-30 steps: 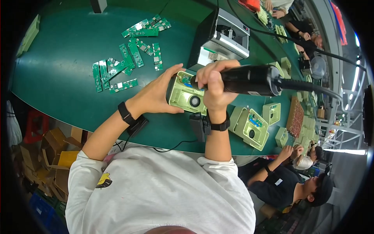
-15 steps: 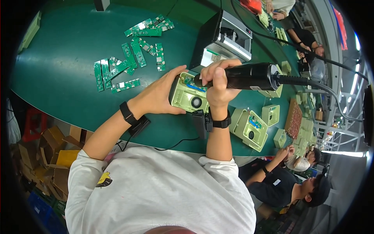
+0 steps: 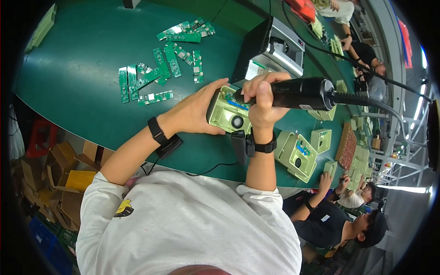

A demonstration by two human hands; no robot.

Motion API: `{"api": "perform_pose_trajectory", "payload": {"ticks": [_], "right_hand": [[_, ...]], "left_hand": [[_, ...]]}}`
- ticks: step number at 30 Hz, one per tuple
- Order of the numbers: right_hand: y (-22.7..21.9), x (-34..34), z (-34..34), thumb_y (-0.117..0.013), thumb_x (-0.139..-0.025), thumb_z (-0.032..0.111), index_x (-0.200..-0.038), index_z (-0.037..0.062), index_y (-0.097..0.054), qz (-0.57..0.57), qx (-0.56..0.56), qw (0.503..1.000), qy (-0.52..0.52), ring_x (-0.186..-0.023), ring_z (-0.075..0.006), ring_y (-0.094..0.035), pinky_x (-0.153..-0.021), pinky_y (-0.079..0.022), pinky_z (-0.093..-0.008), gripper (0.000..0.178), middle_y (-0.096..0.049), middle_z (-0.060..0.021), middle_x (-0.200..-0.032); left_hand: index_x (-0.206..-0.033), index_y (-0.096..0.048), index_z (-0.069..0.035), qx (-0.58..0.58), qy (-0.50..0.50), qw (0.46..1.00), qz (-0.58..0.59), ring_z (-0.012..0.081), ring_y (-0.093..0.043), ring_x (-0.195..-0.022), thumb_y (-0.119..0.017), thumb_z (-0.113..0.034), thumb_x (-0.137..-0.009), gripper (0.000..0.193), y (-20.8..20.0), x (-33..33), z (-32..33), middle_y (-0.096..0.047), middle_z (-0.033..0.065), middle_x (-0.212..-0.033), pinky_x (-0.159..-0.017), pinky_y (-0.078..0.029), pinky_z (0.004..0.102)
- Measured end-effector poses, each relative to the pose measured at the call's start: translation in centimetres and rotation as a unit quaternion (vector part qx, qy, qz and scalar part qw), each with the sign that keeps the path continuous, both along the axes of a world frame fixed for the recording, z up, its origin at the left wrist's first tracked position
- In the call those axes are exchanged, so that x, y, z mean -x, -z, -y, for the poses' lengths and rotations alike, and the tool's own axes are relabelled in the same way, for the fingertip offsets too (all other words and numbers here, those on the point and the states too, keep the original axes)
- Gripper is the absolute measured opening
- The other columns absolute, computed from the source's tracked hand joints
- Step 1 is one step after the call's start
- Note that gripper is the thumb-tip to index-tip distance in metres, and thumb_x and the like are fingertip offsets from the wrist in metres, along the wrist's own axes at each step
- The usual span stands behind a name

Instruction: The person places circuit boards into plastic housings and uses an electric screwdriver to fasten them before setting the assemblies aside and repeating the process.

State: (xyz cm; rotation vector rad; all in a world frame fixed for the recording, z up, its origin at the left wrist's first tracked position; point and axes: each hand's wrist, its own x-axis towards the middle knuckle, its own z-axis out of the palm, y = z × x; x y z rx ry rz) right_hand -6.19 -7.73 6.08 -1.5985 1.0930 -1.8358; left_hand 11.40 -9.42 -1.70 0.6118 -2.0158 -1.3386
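Observation:
My left hand [image 3: 196, 109] grips a pale green plastic housing [image 3: 221, 118] by its left side, fingers at the far edge and thumb at the near one. Inside the housing sit a round black speaker-like part [image 3: 237, 121], a blue strip [image 3: 237, 105] and a small green circuit board [image 3: 228, 95]. My right hand [image 3: 265, 101] is closed around a black corded electric screwdriver [image 3: 308, 93], held nearly level. Its working end points into the housing's far right part, where my fingers hide the tip. Both wrists wear black straps with small black devices.
Loose green circuit boards [image 3: 170, 62] lie on the green table [image 3: 87, 59] at the far left. A black and silver machine [image 3: 270, 50] stands beyond the housing. More housings [image 3: 298, 158] are on the right, near a co-worker [image 3: 327, 220]. The screwdriver's cable [image 3: 389, 107] runs right.
The whole scene has shifted slightly rightward in view. Both hands keep their grips on the housing and the screwdriver. At the right, the co-worker's hand has reached to a small housing.

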Motion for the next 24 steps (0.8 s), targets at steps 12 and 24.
{"api": "perform_pose_trajectory", "payload": {"ticks": [12,24], "right_hand": [[-0.5,-0.1,-0.3,-0.066,-0.097,0.007,-0.101,0.0016,-0.047,0.051,-0.028,0.998,-0.017,-0.054,-0.0160,-0.049,-0.051,-0.046,-0.0315,0.020,-0.053,-0.0084,-0.070],[-3.0,-4.9,1.4,-0.075,-0.092,0.002,-0.111,0.0017,-0.066,-0.181,-0.275,0.943,-0.054,-0.070,-0.0163,-0.065,-0.064,-0.053,-0.0321,0.021,-0.072,-0.0123,-0.091]], "left_hand": [[-0.160,-0.029,-0.004,0.039,0.014,0.999,0.015,0.0420,-0.054,-0.136,-0.098,-0.030,-0.062,0.123,-1.4,0.3,0.5,-0.052,0.0225,-0.148,-0.111,-0.049,0.0468],[-0.149,-0.038,-0.001,-0.127,0.047,0.991,0.007,0.0339,-0.058,-0.129,-0.098,-0.030,-0.067,0.105,-5.7,-16.0,-3.9,-0.057,0.0202,-0.140,-0.115,-0.045,0.0417]]}}
